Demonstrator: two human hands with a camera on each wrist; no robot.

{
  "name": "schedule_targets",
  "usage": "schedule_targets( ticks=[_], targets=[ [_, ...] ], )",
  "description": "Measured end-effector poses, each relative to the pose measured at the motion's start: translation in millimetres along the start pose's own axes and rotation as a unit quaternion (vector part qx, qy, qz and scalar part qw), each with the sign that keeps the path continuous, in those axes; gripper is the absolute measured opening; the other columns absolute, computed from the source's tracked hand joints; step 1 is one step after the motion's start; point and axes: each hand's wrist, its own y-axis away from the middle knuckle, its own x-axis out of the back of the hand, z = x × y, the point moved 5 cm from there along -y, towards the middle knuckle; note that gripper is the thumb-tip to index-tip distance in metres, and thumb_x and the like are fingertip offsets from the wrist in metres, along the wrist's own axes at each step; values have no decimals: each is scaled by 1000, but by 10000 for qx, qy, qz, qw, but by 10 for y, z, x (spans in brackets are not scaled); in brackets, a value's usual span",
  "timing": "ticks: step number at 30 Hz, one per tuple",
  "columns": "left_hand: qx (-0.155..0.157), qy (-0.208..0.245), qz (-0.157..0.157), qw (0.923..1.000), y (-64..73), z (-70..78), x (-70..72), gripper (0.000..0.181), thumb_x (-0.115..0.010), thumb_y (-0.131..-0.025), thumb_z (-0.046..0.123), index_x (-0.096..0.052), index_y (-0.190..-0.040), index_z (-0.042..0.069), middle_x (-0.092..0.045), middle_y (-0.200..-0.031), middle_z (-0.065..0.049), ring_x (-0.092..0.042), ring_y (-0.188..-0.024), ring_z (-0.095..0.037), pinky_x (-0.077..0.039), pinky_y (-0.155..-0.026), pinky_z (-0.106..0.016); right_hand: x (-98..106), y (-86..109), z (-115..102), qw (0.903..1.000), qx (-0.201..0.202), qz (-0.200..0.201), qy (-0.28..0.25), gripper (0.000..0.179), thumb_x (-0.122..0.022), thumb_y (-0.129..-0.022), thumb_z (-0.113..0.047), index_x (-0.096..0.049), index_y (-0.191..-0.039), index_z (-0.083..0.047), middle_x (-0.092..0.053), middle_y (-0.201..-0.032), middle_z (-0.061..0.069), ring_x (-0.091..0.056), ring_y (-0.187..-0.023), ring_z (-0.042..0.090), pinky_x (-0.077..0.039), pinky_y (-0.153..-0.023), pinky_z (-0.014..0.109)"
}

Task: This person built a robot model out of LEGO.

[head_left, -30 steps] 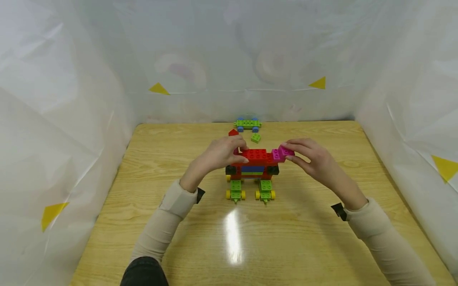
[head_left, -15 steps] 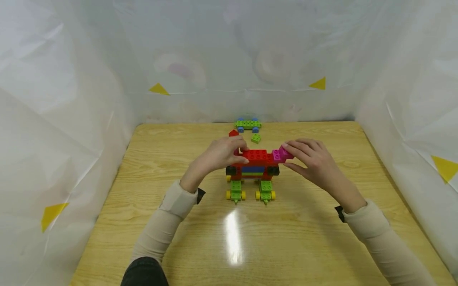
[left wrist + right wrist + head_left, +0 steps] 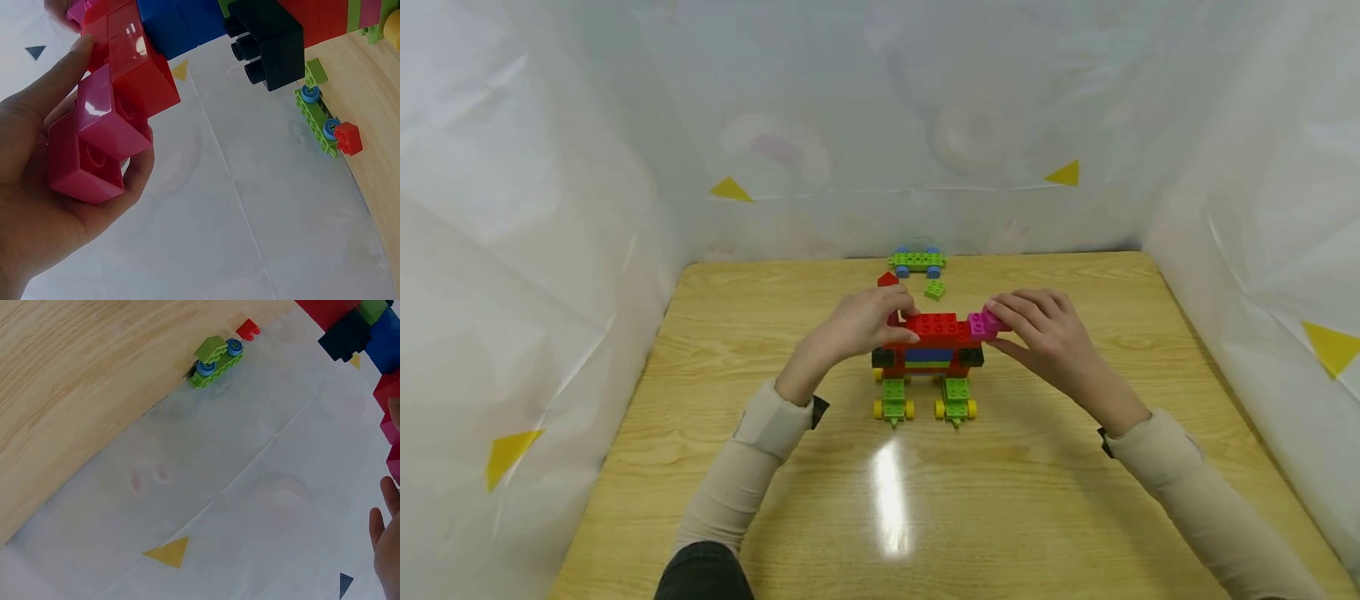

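Note:
A toy model of building bricks (image 3: 932,327) stands mid-table, with a red top, blue and black bricks below, and green bases with yellow wheels (image 3: 893,404). My left hand (image 3: 857,322) grips its left end. In the left wrist view, the fingers curl round two stepped pink bricks (image 3: 103,115) and the thumb lies on the red bricks (image 3: 140,62). My right hand (image 3: 1048,337) pinches the outer pink brick (image 3: 994,320) at the right end, partly hidden by the fingers. In the right wrist view, the right hand and pink bricks (image 3: 392,430) show only at the edge.
Behind the model lie a green wheeled base with blue wheels (image 3: 917,262), a small green brick (image 3: 935,290) and a red brick (image 3: 887,279). White sheeting (image 3: 880,150) with yellow triangles walls off the wooden table (image 3: 1000,517) at the back and both sides.
My right hand has shifted slightly left, its fingers now covering more of the outer pink brick. The left hand and the model stay almost in place.

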Motion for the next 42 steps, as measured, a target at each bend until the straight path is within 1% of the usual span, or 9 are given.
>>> schedule_targets(
  ticks=[4,12,16,28,35,42],
  targets=[
    [8,8,1,10000,5,-2,-2,25,-70,-88,33,-67,-103,13,-57,-96,1,-51,-73,-13,-40,-58,-25,-49,30,10,9997,76,237,25,41,-62,-95,-32,-65,-122,-2,-64,-120,14,-57,-102,38,-40,-85,53],
    [-18,63,12,10000,5,-6,0,25,-70,-88,32,-67,-103,13,-57,-96,1,-50,-73,-13,-40,-58,-24,-76,78,1,9954,170,928,138,38,-65,-93,-31,-67,-119,-3,-67,-115,13,-58,-98,37,-40,-84,54],
    [-30,71,11,10000,-2,-20,-1,25,-70,-88,32,-67,-104,13,-56,-96,1,-50,-74,-13,-40,-58,-25,-80,83,7,9937,171,1093,189,37,-66,-92,-31,-68,-117,-4,-68,-114,12,-59,-97,36,-40,-84,52],
    [-88,51,32,9999,1,-22,9,26,-70,-88,32,-67,-104,12,-58,-98,-1,-51,-74,-14,-41,-59,-25,-88,70,30,9940,112,1085,-45,36,-67,-91,-32,-69,-114,-4,-69,-111,12,-59,-97,35,-38,-85,52],
    [-67,-10,30,10000,1,-23,16,26,-70,-89,32,-67,-104,12,-58,-97,-1,-51,-74,-14,-41,-59,-26,-74,41,17,9949,110,1003,-44,35,-66,-92,-31,-69,-114,-4,-69,-110,12,-59,-96,35,-38,-85,53],
    [-87,-23,39,10000,0,-15,3,26,-70,-88,32,-67,-103,12,-57,-96,0,-51,-73,-14,-41,-59,-25,-72,52,6,9957,52,923,-19,36,-65,-93,-31,-69,-115,-4,-69,-112,12,-57,-97,35,-37,-84,53]
  ],
)
